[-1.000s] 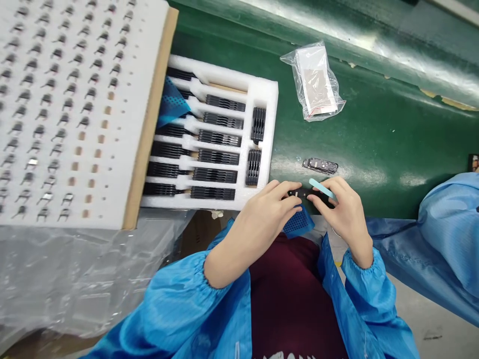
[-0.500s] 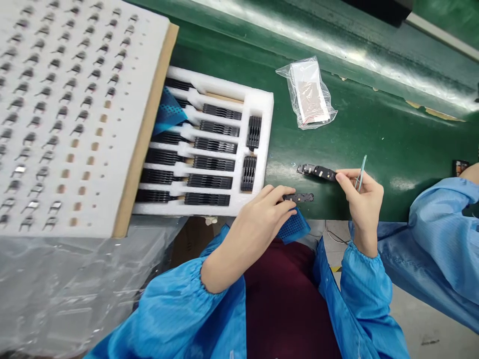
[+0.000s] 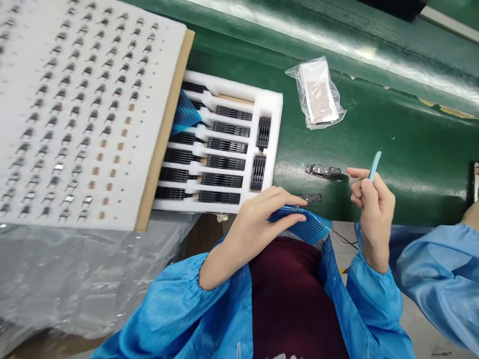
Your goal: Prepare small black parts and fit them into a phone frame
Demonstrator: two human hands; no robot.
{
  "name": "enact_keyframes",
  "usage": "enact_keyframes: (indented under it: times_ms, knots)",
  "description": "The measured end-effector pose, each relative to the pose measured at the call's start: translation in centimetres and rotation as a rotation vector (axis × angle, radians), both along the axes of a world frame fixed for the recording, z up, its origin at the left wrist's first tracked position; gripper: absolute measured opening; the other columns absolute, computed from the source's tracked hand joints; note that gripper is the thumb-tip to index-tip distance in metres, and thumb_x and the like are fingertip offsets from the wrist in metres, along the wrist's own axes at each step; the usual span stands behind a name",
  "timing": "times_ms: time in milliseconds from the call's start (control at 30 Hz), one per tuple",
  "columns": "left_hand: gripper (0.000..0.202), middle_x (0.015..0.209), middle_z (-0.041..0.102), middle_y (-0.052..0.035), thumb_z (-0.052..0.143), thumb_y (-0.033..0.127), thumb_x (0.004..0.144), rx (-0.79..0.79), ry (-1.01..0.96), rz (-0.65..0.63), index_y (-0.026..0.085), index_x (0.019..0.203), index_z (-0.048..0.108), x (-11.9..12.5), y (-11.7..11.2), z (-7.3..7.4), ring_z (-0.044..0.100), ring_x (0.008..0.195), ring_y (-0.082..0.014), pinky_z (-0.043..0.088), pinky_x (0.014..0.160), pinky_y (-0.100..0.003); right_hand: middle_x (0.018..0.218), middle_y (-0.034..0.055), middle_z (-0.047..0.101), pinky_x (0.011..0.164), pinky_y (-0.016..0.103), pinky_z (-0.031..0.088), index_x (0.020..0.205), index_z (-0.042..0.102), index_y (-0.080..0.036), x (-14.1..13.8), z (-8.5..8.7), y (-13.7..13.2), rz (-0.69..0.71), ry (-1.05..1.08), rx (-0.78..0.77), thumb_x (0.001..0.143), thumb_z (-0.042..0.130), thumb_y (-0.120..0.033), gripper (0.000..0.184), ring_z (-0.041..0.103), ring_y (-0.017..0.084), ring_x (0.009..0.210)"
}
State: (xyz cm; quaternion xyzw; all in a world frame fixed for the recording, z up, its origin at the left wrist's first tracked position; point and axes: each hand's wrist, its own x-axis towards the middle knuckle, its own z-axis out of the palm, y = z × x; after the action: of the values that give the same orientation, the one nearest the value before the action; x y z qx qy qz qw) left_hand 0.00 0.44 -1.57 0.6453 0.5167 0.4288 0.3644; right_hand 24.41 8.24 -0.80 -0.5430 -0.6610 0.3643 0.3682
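Note:
My left hand is at the table's front edge, its thumb and fingers closed around a blue perforated sheet that hangs over the edge. Just beyond its fingertips lies a narrow black part, partly hidden by the fingers. My right hand grips light-blue tweezers, which point upward, while its index finger extends to the left. Close to that fingertip, apart from it, a small stack of black parts rests on the green table.
A white foam tray holds rows of black parts, with another blue sheet on it. To the left, a white foam board carries rows of small metal clips. A clear bag lies behind. A co-worker's blue sleeve is at right.
My right hand has let go of the black parts, which now lie on the table, and drawn back right. My left fingers have shifted off the narrow black part to the blue sheet, now spread wider.

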Motion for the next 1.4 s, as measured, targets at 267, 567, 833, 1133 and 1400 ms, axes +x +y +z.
enact_keyframes:
  times_ms: [267,567,833,1133,1400]
  knots:
    - [0.009,0.110,0.083,0.0005,0.078,0.021,0.102,-0.151,-0.114,0.039,0.023,0.111,0.078,-0.4,-0.2,1.3,0.078,0.103,-0.0167,0.059,0.094,-0.027,0.087,0.0025,0.065,0.071,0.036,0.049,0.119,0.087,-0.030,-0.9,4.2,-4.1,0.011,0.064,0.125,0.108,0.072,-0.036,0.020,0.061,0.020,0.082]
    - [0.021,0.116,0.078,-0.0055,0.055,0.018,0.110,-0.151,-0.055,0.025,0.020,0.124,0.071,-0.3,-0.6,1.2,0.074,0.107,-0.0185,0.059,0.099,-0.032,0.081,0.0013,0.080,0.044,0.023,0.054,0.116,0.085,-0.026,-1.6,3.1,-5.0,-0.020,0.505,-0.168,0.110,0.071,-0.039,0.020,0.076,0.015,0.061]
    - [0.006,0.104,0.082,-0.0045,0.077,0.025,0.102,-0.193,-0.128,0.059,0.022,0.107,0.077,-0.5,-0.4,1.0,0.077,0.098,-0.0209,0.062,0.095,-0.034,0.100,0.0032,0.082,0.060,0.028,0.070,0.117,0.085,-0.030,-2.0,1.4,-5.4,0.095,0.496,-0.201,0.102,0.081,-0.032,0.016,0.084,0.020,0.080]
    - [0.004,0.098,0.080,-0.0034,0.073,0.020,0.103,-0.145,-0.124,0.040,0.022,0.101,0.076,-0.6,-0.3,1.0,0.074,0.092,-0.0186,0.059,0.087,-0.032,0.108,0.0058,0.087,0.071,0.041,0.075,0.130,0.081,-0.030,-1.8,-0.2,-5.5,0.176,0.204,0.299,0.092,0.084,-0.010,0.043,0.086,0.028,0.091]
    - [0.007,0.096,0.079,-0.0010,0.073,0.017,0.103,-0.147,-0.139,0.023,0.022,0.100,0.076,-0.7,-0.4,1.2,0.073,0.091,-0.0170,0.057,0.085,-0.030,0.112,0.0042,0.087,0.068,0.036,0.077,0.136,0.079,-0.028,-1.9,-0.6,-5.3,0.249,0.176,0.469,0.089,0.083,-0.003,0.053,0.087,0.027,0.089]
